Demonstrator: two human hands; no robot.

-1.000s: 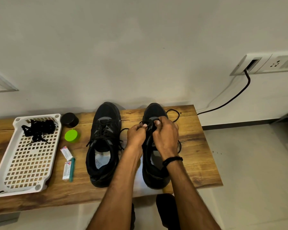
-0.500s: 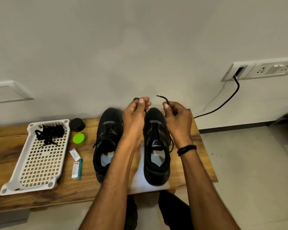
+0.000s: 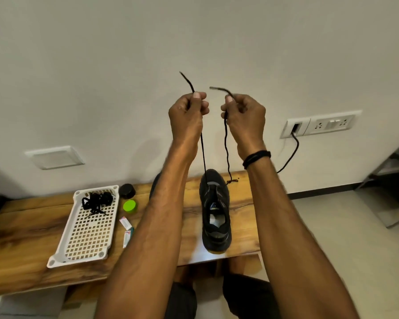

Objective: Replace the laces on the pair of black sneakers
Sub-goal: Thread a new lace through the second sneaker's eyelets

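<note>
The right black sneaker stands on the wooden bench, toe toward the wall. A black lace runs up from its front eyelets in two strands. My left hand pinches one strand high above the shoe, its tip sticking up. My right hand pinches the other strand at the same height, its tip bent leftward. The left sneaker is almost wholly hidden behind my left forearm.
A white perforated tray holds a bundle of black laces at the left. Beside it sit a black jar, a green lid and two small packets. A wall socket with a black cable is at the right.
Both hands have risen from the shoe's front eyelets to well above the bench, drawing the two lace ends up and taut. The camera tilted upward.
</note>
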